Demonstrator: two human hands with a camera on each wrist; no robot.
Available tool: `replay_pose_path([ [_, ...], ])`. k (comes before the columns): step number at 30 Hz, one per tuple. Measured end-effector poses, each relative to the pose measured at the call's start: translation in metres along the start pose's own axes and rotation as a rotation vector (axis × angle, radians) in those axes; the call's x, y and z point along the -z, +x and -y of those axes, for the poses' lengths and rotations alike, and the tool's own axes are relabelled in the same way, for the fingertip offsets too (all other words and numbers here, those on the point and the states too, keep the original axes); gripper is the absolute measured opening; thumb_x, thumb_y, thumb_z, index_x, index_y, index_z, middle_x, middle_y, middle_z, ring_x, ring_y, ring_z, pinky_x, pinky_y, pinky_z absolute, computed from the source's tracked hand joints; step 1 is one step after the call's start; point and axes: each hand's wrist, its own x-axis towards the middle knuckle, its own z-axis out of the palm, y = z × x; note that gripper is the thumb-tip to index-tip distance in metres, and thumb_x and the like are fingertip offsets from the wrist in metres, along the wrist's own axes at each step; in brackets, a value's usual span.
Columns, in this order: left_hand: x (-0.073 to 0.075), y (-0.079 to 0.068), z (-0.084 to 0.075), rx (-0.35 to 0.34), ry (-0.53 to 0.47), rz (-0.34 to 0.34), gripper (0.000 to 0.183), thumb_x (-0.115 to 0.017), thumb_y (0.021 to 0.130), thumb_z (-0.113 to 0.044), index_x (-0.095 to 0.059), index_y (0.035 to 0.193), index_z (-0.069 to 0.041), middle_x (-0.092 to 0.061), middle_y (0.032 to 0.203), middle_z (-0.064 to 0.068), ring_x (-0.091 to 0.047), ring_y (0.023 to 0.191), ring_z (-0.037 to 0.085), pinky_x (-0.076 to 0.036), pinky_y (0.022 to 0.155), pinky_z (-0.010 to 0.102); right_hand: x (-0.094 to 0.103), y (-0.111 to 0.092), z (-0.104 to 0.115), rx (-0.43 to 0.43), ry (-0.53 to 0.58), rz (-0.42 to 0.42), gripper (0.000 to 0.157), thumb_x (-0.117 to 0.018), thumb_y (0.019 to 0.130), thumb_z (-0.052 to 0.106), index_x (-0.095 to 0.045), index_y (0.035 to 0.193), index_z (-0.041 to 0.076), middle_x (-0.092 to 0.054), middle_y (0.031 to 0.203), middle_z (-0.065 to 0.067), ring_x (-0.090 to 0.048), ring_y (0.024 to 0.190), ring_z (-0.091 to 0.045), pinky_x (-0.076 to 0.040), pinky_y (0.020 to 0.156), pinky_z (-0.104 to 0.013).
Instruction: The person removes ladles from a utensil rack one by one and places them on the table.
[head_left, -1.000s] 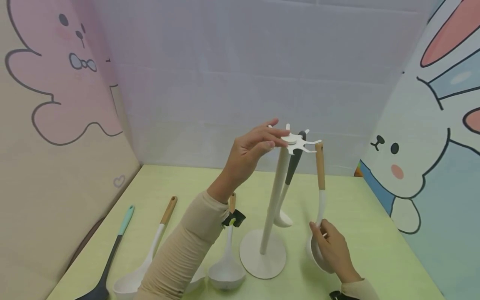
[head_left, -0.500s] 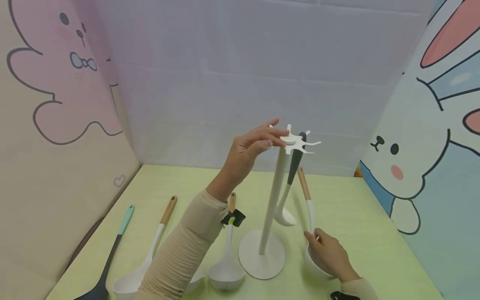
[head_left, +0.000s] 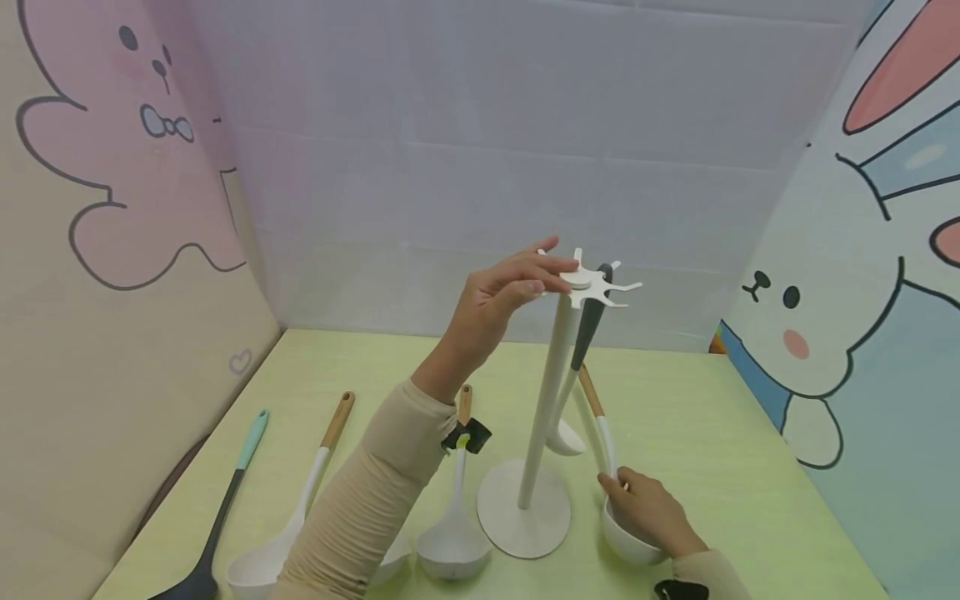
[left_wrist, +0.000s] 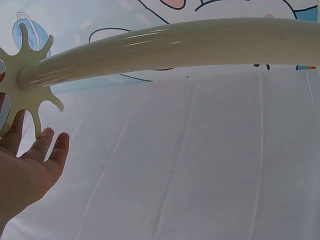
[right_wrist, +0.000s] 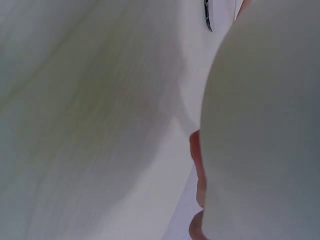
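In the head view my right hand [head_left: 645,510] holds a white ladle [head_left: 606,442] low down, where its neck meets the bowl. Its wooden handle tilts away, behind a grey-handled ladle [head_left: 588,333] that hangs from the white rack [head_left: 546,408]. The held ladle's bowl [right_wrist: 265,130] fills the right side of the right wrist view, with fingertips [right_wrist: 198,165] at its edge. Whether the bowl touches the table cannot be told. My left hand [head_left: 498,300] rests on the rack's hooked top [left_wrist: 30,95], fingers extended among the hooks.
Left of the rack's round base [head_left: 525,525] lie a white ladle [head_left: 453,542] with a wooden handle, another white ladle [head_left: 311,492] and a dark utensil [head_left: 213,533] with a mint handle. My left sleeve partly covers a further white bowl [head_left: 393,560]. Printed panels flank the table [head_left: 750,450].
My right hand has brought the ladle down from hook height and slightly left, its handle end now leaning away, apart from the hooks. The left hand has stayed on the rack.
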Motion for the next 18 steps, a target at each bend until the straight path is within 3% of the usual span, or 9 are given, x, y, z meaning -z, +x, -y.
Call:
replay_pose_path([
  [18, 0.0020, 0.0017, 0.0055, 0.039, -0.056, -0.013, 0.034, -0.047, 0.094, -0.014, -0.065, 0.096, 0.015, -0.064, 0.122, 0.027, -0.042, 0.139, 0.019, -0.034, 0.113, 0.041, -0.0088, 0.0022, -0.0037, -0.037, -0.007, 0.025, 0.032, -0.052, 0.101, 0.037, -0.054, 0.081, 0.013, -0.049, 0.068, -0.001, -0.046, 0.061, -0.018, -0.032, 0.053, -0.031],
])
